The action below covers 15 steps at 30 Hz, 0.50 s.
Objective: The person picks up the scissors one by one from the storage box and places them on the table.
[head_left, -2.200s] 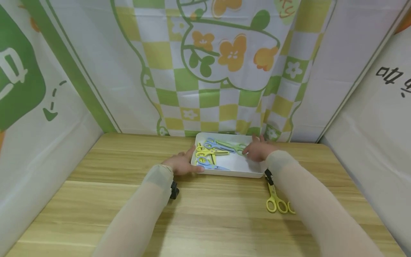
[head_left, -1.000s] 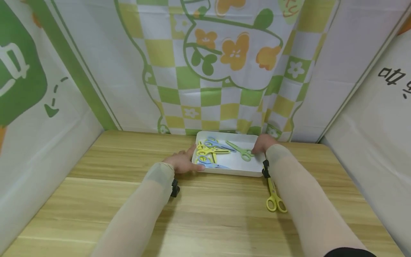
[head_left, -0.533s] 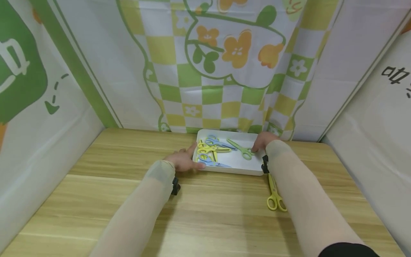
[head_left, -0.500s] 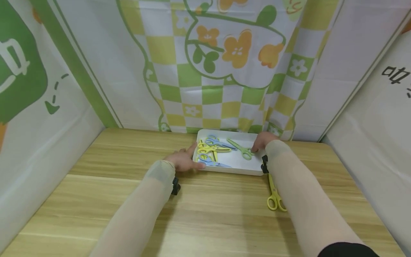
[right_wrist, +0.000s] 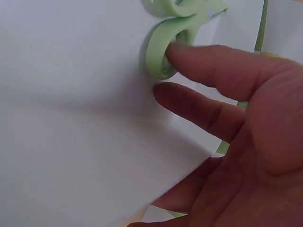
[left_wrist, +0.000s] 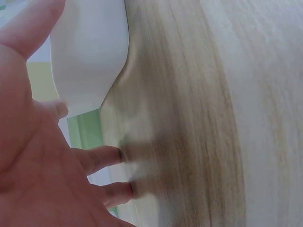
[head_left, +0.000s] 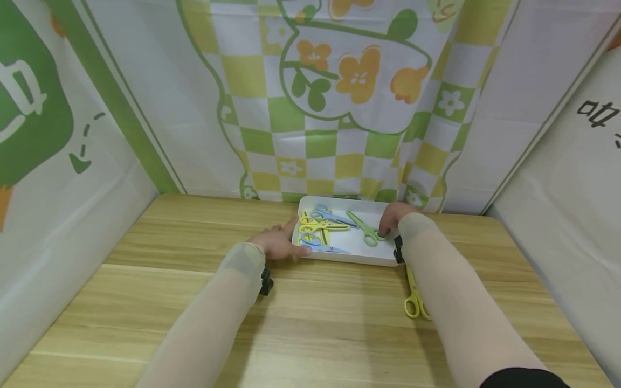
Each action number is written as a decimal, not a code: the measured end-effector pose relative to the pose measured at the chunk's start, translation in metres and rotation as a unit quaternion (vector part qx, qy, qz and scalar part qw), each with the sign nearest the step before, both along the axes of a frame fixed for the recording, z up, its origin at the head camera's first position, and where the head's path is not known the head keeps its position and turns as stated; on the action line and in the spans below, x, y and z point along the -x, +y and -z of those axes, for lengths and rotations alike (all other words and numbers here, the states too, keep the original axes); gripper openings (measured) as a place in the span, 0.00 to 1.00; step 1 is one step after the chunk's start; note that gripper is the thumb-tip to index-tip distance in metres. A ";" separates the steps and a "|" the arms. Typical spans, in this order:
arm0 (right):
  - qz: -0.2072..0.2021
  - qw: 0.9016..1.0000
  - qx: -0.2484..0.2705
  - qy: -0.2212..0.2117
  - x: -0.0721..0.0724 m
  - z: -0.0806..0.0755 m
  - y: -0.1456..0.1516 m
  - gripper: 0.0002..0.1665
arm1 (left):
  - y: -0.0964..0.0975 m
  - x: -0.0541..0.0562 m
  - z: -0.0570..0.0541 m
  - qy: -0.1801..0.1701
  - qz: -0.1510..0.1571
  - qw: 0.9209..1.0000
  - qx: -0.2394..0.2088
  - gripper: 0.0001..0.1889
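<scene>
My left hand (head_left: 276,243) spans the left end of a shallow white tray (head_left: 349,259), fingers spread. In the left wrist view its thumb (left_wrist: 35,26) lies against the tray's wall (left_wrist: 92,52), with the index fingertip by the corner. Inside the tray, my right hand (head_left: 394,216) pinches a handle loop of green scissors (head_left: 365,229). Close up in the right wrist view, the thumb (right_wrist: 213,64) is at the loop of the green scissors (right_wrist: 158,52) and the index finger just outside it. Several yellow scissors (head_left: 320,226) and blue scissors (head_left: 335,218) lie at the tray's left.
Yellow scissors (head_left: 414,295) lie on the wooden table (head_left: 310,328), right of the tray and partly hidden by my right forearm. A checked curtain (head_left: 335,145) hangs right behind the tray. Printed fabric walls rise on both sides.
The green scissors came away from the blue pair and turned so their loops point toward the front right. My right hand shifted right with them. My left hand stayed at the tray.
</scene>
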State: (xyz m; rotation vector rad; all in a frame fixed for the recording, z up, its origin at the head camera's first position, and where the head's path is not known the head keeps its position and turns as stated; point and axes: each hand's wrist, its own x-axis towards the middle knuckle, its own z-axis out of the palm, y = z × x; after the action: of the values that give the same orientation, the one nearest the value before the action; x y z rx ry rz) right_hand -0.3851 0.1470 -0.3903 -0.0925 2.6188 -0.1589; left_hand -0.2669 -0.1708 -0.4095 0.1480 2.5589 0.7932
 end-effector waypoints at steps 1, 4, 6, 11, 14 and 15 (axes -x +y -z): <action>-0.004 1.000 -0.006 0.000 0.000 0.001 0.000 0.22 | 0.000 0.000 0.000 0.001 0.000 1.000 0.000 0.57; -0.011 1.000 -0.019 0.002 0.001 0.002 0.000 0.24 | 0.000 0.000 0.000 0.000 0.001 1.000 0.000 0.57; -0.009 1.000 -0.022 -0.001 0.001 0.002 0.000 0.25 | 0.000 0.000 0.000 -0.001 0.001 1.000 0.001 0.57; -0.002 1.000 -0.019 -0.021 0.001 -0.001 -0.002 0.22 | 0.000 0.000 0.000 -0.001 0.000 1.000 0.001 0.57; -0.018 0.999 -0.019 -0.031 0.001 -0.003 -0.001 0.18 | -0.001 0.000 0.001 0.001 0.001 1.000 0.002 0.57; -0.023 0.999 -0.017 -0.033 0.001 -0.004 0.000 0.17 | -0.001 0.000 0.001 0.000 0.000 1.000 0.003 0.57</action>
State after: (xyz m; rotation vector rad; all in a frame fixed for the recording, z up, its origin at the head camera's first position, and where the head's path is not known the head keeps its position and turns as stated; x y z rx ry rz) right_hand -0.3860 0.1472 -0.3868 -0.1332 2.5493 -0.1001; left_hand -0.2669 -0.1716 -0.4108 0.1471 2.5616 0.7856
